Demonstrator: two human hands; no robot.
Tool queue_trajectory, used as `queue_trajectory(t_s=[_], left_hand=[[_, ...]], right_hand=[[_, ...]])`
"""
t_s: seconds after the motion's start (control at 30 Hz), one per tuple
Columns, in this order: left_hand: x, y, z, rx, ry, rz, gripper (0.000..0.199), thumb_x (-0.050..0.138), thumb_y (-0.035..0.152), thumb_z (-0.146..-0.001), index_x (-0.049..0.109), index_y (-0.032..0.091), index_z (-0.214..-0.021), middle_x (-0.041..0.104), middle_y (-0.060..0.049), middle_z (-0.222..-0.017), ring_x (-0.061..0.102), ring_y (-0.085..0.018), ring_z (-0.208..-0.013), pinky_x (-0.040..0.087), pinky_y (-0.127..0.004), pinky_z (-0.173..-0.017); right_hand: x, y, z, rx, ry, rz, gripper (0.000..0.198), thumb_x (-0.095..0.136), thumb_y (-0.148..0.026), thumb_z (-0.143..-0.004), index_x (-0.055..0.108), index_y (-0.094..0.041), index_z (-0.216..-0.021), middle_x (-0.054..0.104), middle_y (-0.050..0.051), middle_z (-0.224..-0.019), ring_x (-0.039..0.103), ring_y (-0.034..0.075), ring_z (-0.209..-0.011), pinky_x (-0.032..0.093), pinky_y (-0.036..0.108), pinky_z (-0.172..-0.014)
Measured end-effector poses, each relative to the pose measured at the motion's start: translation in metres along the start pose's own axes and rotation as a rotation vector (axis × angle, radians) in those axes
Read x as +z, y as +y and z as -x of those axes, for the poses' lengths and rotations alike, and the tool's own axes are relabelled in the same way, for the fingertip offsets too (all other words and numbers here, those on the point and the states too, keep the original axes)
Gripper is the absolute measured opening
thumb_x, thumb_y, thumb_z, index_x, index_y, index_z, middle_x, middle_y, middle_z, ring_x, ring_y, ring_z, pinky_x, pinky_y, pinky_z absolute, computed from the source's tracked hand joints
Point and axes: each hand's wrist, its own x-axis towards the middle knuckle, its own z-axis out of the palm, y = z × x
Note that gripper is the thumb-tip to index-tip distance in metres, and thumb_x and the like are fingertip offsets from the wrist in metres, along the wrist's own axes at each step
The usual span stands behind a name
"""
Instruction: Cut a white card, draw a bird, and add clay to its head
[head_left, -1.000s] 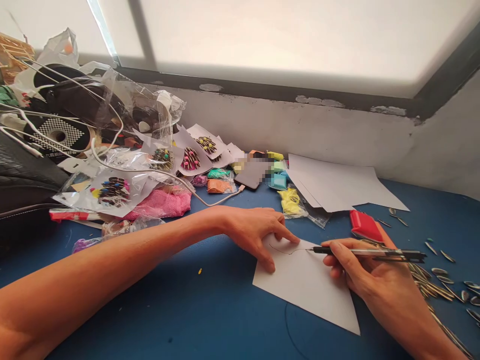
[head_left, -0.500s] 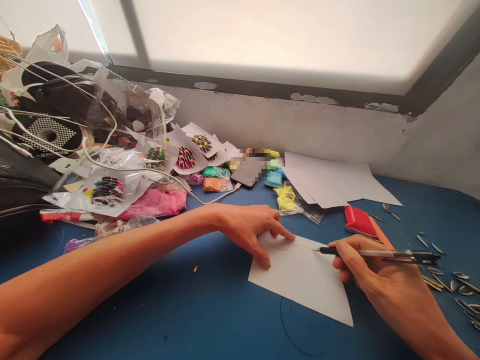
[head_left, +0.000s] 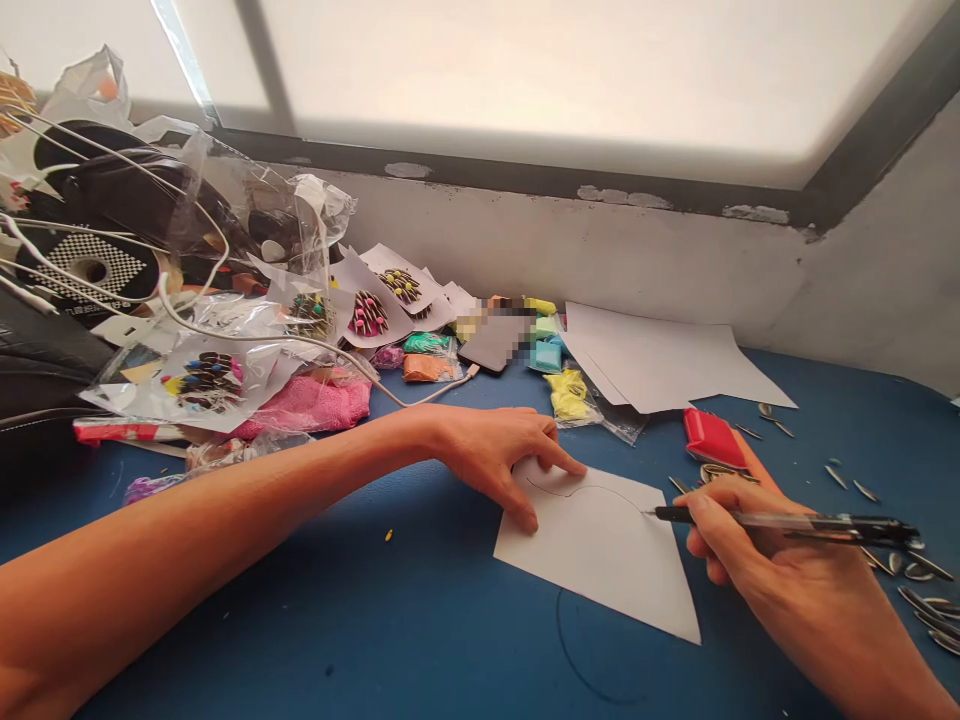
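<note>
A small white sheet of paper (head_left: 600,560) lies on the blue table, with a thin curved pen line across its upper part. My left hand (head_left: 499,455) presses on the sheet's upper left corner, thumb and index finger spread apart. In my right hand (head_left: 780,570) is a black pen (head_left: 825,525), gripped between thumb and fingers and held nearly level. Its tip touches the paper near the right edge, at the end of the line. Just beyond that hand sits a red packet (head_left: 715,440), and sunflower seeds (head_left: 930,610) are scattered to its right.
Larger white sheets (head_left: 667,360) lie by the wall. Colored clay packets (head_left: 431,368), a phone (head_left: 495,340) and a white cable (head_left: 322,342) stand behind my left arm. Papers with decorated seeds (head_left: 367,318), plastic bags and a pink cloth (head_left: 319,402) crowd the left side.
My right hand has moved right and slightly toward me with the pen, and the drawn line now reaches farther right. My left hand stays on the paper's corner.
</note>
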Motion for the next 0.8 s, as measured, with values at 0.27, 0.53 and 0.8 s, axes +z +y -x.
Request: queue_trajectory(t_s=[0.27, 0.53, 0.8], left_hand=[[0.0, 0.001, 0.0, -0.013, -0.002, 0.007, 0.075, 0.074, 0.044, -0.076, 0.048, 0.027, -0.145, 0.052, -0.005, -0.111, 0.048, -0.021, -0.105, 0.039, -0.028, -0.09], [0.0, 0.001, 0.0, -0.007, -0.002, 0.005, 0.075, 0.074, 0.045, -0.076, 0.049, 0.026, -0.144, 0.052, -0.005, -0.111, 0.049, -0.021, -0.104, 0.039, -0.029, -0.089], [0.001, -0.002, -0.001, 0.007, -0.001, 0.004, 0.075, 0.073, 0.047, -0.077, 0.047, 0.027, -0.145, 0.05, -0.005, -0.108, 0.049, -0.021, -0.101, 0.04, -0.029, -0.087]], right_hand=[[-0.004, 0.003, 0.003, -0.052, -0.015, -0.012, 0.041, 0.054, -0.046, -0.085, 0.053, -0.024, -0.051, 0.051, -0.004, -0.051, 0.047, 0.01, -0.039, 0.037, 0.023, -0.04], [-0.008, -0.021, 0.017, 0.03, 0.033, 0.108, 0.039, 0.041, -0.04, -0.088, 0.045, -0.024, -0.053, 0.041, -0.005, -0.051, 0.038, 0.011, -0.044, 0.031, 0.026, -0.045], [-0.011, 0.004, 0.014, -0.094, -0.052, 0.141, 0.039, 0.045, -0.042, -0.084, 0.048, -0.026, -0.049, 0.039, -0.006, -0.042, 0.036, 0.011, -0.034, 0.028, 0.025, -0.034]])
